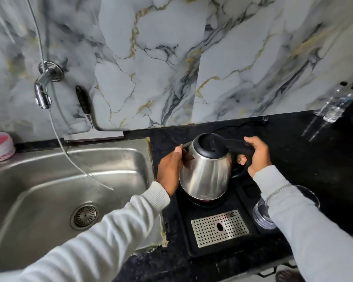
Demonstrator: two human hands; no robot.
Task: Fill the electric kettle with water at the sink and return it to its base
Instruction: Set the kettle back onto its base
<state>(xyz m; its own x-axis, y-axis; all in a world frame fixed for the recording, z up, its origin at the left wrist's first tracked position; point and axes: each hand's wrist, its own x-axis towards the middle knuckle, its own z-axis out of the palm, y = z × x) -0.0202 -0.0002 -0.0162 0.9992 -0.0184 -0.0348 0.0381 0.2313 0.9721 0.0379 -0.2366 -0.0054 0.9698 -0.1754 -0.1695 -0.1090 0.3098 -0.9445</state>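
Base (207,202) mostly hidden under kettle (206,171). Glass (262,217) half covered by right sleeve (306,220). Tub (0,147) cut off at left edge; its label unreadable.

Black counter (293,151) carries tray (183,220), bottles (334,106), sink (120,159).

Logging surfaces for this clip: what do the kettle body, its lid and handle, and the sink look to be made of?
Kettle body: looks like polished stainless steel, since it mirrors the left hand beside it.
Lid and handle: matte black, probably plastic, with no glare; the right hand grips the handle.
Sink: brushed stainless steel by its look, with soft streaky highlights and dull grey sheen.
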